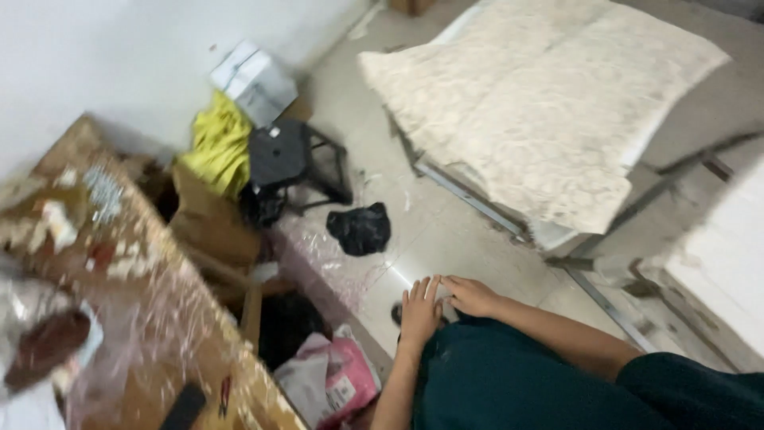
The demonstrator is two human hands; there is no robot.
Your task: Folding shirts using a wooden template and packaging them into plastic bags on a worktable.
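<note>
My left hand (419,310) lies flat on my knee, which is covered by dark green cloth (493,382); its fingers are stretched out and it holds nothing. My right hand (471,295) rests beside it on the same knee, its fingertips touching those of the left hand, and it is also empty. Both forearms run back toward the lower right. The pale tiled floor (446,231) lies just beyond the hands.
A cluttered wooden table (159,318) under clear plastic film fills the left. Behind it are a black stool (290,159), a yellow cloth (219,147) and a white box (255,80). A black bag (360,228) and a pink bag (342,382) lie on the floor. Beige slabs (541,103) rest on a metal frame at right.
</note>
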